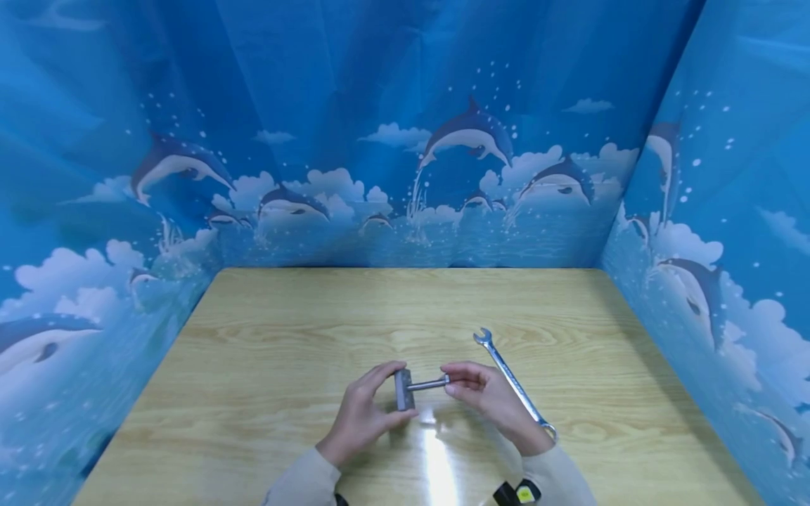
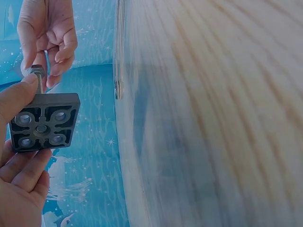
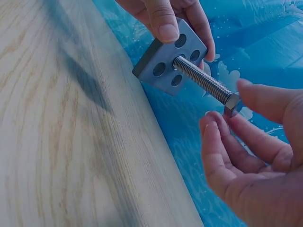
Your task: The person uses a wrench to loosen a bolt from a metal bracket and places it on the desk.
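Observation:
My left hand (image 1: 363,414) grips a dark grey square plate (image 1: 403,391) by its opposite edges, thumb on one side and fingers on the other. A threaded hex bolt (image 3: 203,80) sticks out from the plate's centre hole. Around that hole, the right wrist view shows several round holes in the plate's flat face. The ribbed back of the plate (image 2: 66,125) faces the left wrist camera, with the bolt's end visible in the middle. At the bolt's far end, my right hand (image 1: 493,397) pinches the hex head between thumb and fingers. Both parts are held above the table.
A combination wrench (image 1: 514,383) lies slantwise on the wooden table (image 1: 285,337), partly behind the right hand and forearm. Blue dolphin-print sheeting (image 1: 354,140) rises along the table's back and both sides.

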{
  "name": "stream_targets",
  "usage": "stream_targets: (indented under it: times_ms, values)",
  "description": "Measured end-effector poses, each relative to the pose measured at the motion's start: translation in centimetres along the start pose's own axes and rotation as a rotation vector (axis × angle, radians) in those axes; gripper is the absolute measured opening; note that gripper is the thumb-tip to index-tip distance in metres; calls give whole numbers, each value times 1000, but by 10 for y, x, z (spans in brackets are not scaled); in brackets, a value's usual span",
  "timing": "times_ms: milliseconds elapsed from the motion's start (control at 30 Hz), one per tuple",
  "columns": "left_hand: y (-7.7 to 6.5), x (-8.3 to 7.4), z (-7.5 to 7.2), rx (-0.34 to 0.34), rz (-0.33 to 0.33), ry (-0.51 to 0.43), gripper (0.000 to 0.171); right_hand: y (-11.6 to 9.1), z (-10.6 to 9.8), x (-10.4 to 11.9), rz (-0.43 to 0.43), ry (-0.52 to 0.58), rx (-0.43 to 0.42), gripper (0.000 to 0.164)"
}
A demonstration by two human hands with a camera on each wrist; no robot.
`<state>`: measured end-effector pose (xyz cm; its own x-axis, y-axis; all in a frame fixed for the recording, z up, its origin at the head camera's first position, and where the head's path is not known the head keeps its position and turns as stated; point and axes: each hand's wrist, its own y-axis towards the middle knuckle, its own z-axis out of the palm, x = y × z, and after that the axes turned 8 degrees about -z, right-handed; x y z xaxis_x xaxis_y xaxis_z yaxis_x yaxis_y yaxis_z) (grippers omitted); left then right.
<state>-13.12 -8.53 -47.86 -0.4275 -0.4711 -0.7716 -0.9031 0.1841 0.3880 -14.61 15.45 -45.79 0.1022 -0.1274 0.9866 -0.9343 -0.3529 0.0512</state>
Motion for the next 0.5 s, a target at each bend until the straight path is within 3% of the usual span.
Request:
stream_targets:
  times_ms: [267, 500]
  values:
    - [1, 0, 0, 9, 14, 13, 77, 6, -2, 1, 109, 76, -46, 39]
    - [-1, 2, -1, 16, 29, 13, 76, 6, -2, 2, 111, 118, -5, 35]
